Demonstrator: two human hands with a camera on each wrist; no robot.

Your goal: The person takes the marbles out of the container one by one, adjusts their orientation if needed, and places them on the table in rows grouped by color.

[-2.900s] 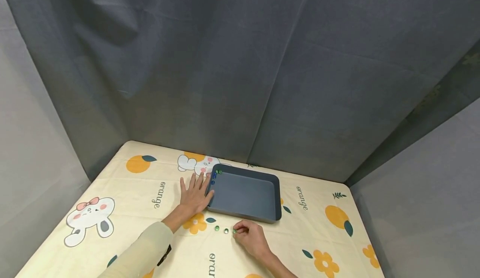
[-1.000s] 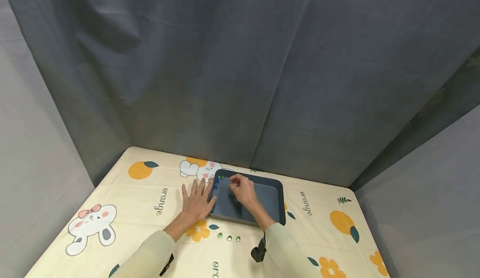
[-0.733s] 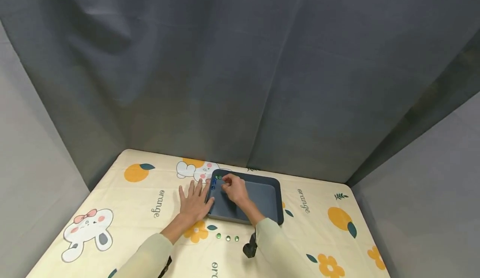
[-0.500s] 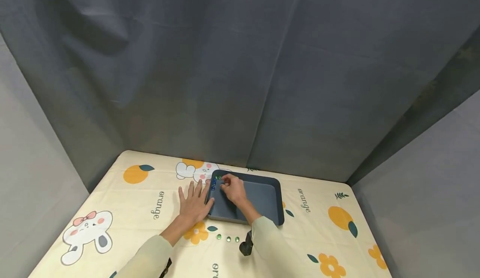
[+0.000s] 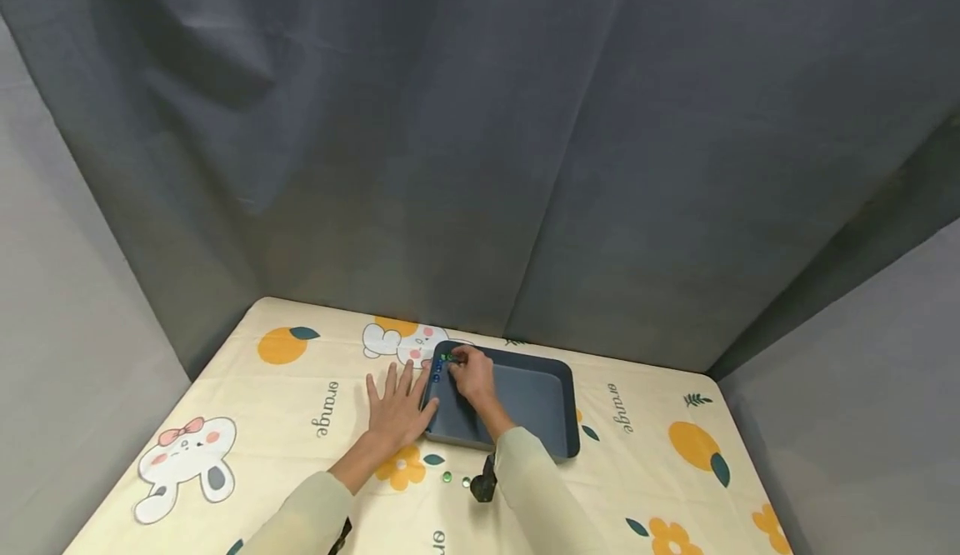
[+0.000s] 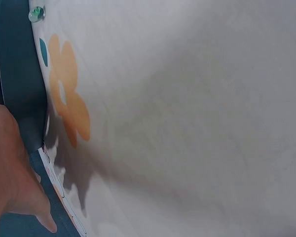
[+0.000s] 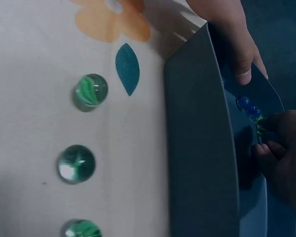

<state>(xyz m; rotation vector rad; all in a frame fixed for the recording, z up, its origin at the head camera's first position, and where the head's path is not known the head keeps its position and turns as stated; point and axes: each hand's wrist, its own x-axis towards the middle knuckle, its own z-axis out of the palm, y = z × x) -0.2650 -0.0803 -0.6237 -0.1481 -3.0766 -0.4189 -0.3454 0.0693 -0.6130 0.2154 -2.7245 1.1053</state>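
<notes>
My left hand (image 5: 397,417) lies with spread fingers along the left side of a dark grey tray (image 5: 536,397), its thumb hooked over the rim in the right wrist view. Inside the tray's far left corner, my right hand (image 5: 476,382) pinches a green marble (image 7: 259,124) between thumb and fingertips; the fingers partly cover it. Blue marbles (image 7: 248,106) sit in a line against the left wall, beside green at the corner. On the cloth before the tray, three green-swirled glass marbles, one nearest the leaf print (image 7: 92,90), a middle one (image 7: 77,164) and another (image 7: 83,229), form a row.
A cream tablecloth (image 5: 285,422) printed with oranges, flowers and rabbits covers the table. Grey curtains (image 5: 420,163) hang behind it and at both sides. A black wrist camera (image 5: 483,484) on the right sleeve hides one loose marble in the head view.
The right hand has gone from the row of marbles on the cloth up into the tray, then left to its far left corner. The left hand stays at the tray's side.
</notes>
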